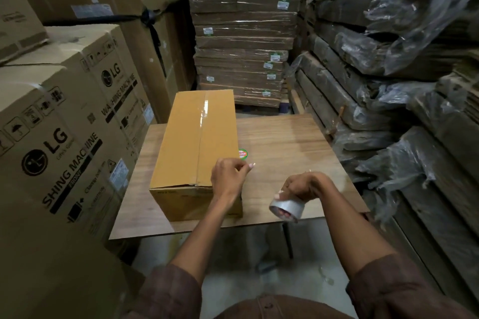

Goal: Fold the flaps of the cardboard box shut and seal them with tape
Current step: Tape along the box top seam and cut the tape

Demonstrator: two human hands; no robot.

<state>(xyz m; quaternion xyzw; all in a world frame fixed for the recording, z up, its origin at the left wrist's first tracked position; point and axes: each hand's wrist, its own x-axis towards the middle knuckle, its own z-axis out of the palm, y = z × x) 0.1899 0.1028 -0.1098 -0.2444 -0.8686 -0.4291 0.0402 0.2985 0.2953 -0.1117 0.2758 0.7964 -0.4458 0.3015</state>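
Observation:
A brown cardboard box (186, 142) lies lengthwise on a wooden table (285, 142), its top flaps folded flat. Clear tape (203, 114) runs along the far part of the centre seam. My left hand (229, 176) hovers over the box's near right corner, with thumb and fingertips pinched together; whether they hold a tape end I cannot tell. My right hand (304, 186) grips a roll of clear tape (287, 208) above the table's near edge, to the right of the box.
A small round red and green sticker (242, 154) lies on the table beside the box. Large printed appliance cartons (64, 137) stand close on the left. Wrapped flat cardboard stacks (241, 33) rise behind, and plastic-covered bundles (388, 72) crowd the right.

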